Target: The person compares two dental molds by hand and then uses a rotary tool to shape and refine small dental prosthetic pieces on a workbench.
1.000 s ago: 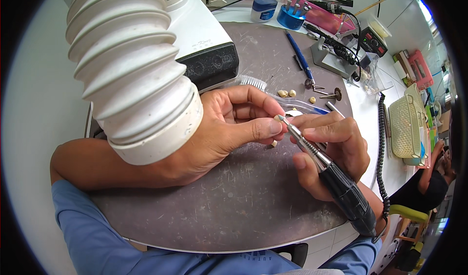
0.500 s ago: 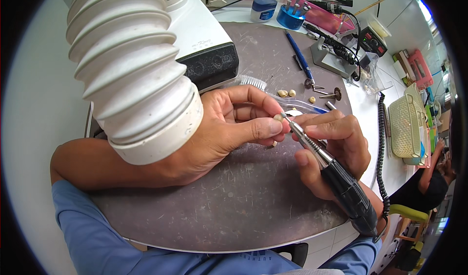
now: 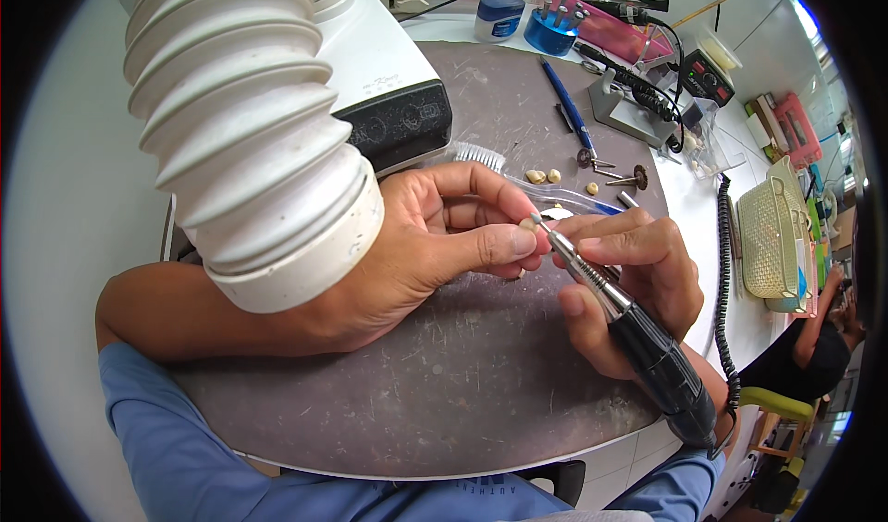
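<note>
here i am over the bench (image 3: 444, 393), left hand (image 3: 416, 249) pinching the small tooth-like piece (image 3: 527, 225) between thumb and forefinger, right hand (image 3: 647, 258) wrapped round the drill (image 3: 657, 356), its tip right at the piece's far edge! risky spot, this: a skid off that rounded surface could run the tip into my fingertip, and a loose pinch could send the piece flying. far side now, the blue round holder (image 3: 548, 38) bristles with bits (image 3: 562, 13), a black tool (image 3: 622, 12) lies across the pink tray (image 3: 603, 30), the blue jar (image 3: 499, 15) hides its contents. right side, a clear packet (image 3: 714, 138) shows pale lumps (image 3: 700, 166); the basket's (image 3: 763, 235) contents i can't make out.
</note>
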A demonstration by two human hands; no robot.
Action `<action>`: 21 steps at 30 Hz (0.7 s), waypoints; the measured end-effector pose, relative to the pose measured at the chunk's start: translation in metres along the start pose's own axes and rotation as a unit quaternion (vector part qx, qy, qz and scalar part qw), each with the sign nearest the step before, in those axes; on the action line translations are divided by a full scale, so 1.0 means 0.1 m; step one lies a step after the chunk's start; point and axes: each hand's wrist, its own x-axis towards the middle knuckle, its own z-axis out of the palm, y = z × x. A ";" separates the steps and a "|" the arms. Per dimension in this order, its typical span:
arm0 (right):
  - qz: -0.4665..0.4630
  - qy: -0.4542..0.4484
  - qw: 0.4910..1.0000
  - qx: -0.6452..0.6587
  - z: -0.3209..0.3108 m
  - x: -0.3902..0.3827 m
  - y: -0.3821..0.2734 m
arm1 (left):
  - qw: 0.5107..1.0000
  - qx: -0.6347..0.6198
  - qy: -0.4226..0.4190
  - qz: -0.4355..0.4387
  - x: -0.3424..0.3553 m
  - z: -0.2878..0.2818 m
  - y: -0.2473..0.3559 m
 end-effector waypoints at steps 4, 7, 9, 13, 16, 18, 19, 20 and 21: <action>0.013 -0.033 0.999 -0.012 -0.08 -0.01 -0.07 | 1.000 -0.008 -0.002 0.011 -0.01 0.04 0.02; 0.031 -0.016 0.999 -0.008 -0.07 -0.04 -0.06 | 1.000 -0.012 -0.007 0.007 -0.01 0.03 0.02; 0.026 -0.023 0.999 -0.007 -0.07 -0.02 -0.05 | 1.000 -0.013 -0.004 0.003 -0.01 0.03 0.02; -0.006 -0.045 0.999 -0.014 -0.06 0.02 -0.08 | 1.000 -0.011 -0.006 0.013 -0.01 0.00 -0.02; -0.001 -0.042 0.999 -0.005 -0.07 0.01 -0.09 | 1.000 -0.007 -0.006 0.013 0.00 0.01 -0.01; 0.004 -0.035 0.999 -0.005 -0.07 -0.02 -0.04 | 1.000 -0.003 -0.005 0.009 0.00 0.01 -0.01; 0.008 -0.029 1.000 -0.008 -0.07 -0.03 -0.03 | 1.000 -0.005 -0.005 0.012 0.00 0.02 -0.01; 0.008 -0.029 0.999 -0.010 -0.08 -0.01 -0.05 | 1.000 -0.007 -0.006 0.014 0.00 0.02 0.00; -0.001 -0.043 0.999 -0.006 -0.09 0.01 -0.07 | 1.000 -0.007 -0.008 0.016 0.00 0.02 0.00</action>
